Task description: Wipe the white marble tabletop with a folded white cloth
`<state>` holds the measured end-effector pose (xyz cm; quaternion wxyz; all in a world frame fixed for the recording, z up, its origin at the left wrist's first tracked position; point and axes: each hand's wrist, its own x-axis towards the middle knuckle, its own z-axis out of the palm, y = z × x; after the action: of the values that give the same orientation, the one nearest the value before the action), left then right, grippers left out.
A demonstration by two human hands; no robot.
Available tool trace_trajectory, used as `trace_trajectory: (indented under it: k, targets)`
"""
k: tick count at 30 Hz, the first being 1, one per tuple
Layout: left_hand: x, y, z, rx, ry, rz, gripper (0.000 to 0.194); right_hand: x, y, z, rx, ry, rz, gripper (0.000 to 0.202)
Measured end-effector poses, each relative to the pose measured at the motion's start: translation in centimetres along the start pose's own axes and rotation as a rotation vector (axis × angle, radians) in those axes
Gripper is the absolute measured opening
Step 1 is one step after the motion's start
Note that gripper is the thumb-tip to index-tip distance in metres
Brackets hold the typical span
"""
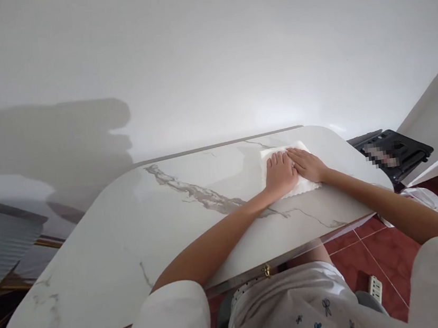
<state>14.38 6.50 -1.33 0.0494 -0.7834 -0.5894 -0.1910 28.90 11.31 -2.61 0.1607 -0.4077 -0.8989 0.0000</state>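
A white cloth (307, 185) with a scalloped edge lies spread on the white marble-patterned tabletop (179, 232), toward its right part. My left hand (281, 172) rests palm down on the middle of the cloth, its fingers stretched forward. Beside it, my right hand (307, 165) presses flat on the cloth's right part, with fingers extended toward the left hand. The two hands touch or nearly touch at the fingers. Neither is wrapped around anything. My palms are hidden from above.
A pale wall (207, 69) runs behind the table. Beyond the table's right end stands a black case-like object (404, 149), partly pixelated. A white bag (423, 198) and a power strip (375, 288) lie on the red tiled floor (378, 261). A ribbed grey thing (1, 244) stands at left.
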Motion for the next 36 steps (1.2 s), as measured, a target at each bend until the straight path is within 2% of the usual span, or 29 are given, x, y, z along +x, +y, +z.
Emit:
trace_trajectory:
  k: [12, 18, 22, 27, 31, 36]
  targets:
    - [-6.3, 3.4, -1.9, 0.0, -0.055, -0.011, 0.053, -6.4, -4.3, -1.9, -0.005, 0.008, -0.049, 0.053]
    - [-7.9, 5.8, -1.7, -0.039, -0.036, 0.087, 0.056, -10.5, -4.5, -3.2, -0.026, 0.004, -0.02, 0.054]
    - [-6.6, 7.0, -1.1, -0.092, -0.015, 0.114, 0.055, -11.2, -2.7, -3.7, -0.035, -0.001, 0.01, 0.053]
    - [-2.9, 7.0, 0.0, -0.119, -0.011, 0.117, 0.053, -8.9, 0.8, -3.4, -0.061, 0.003, 0.011, 0.052]
    - [0.1, 5.7, 0.9, -0.118, -0.01, 0.074, 0.051, -5.6, 3.2, -2.6, -0.045, -0.004, -0.003, 0.052]
    - [3.7, 2.6, 1.6, -0.098, 0.007, 0.017, 0.047, -0.3, 4.9, -1.4, 0.004, -0.009, -0.012, 0.05]
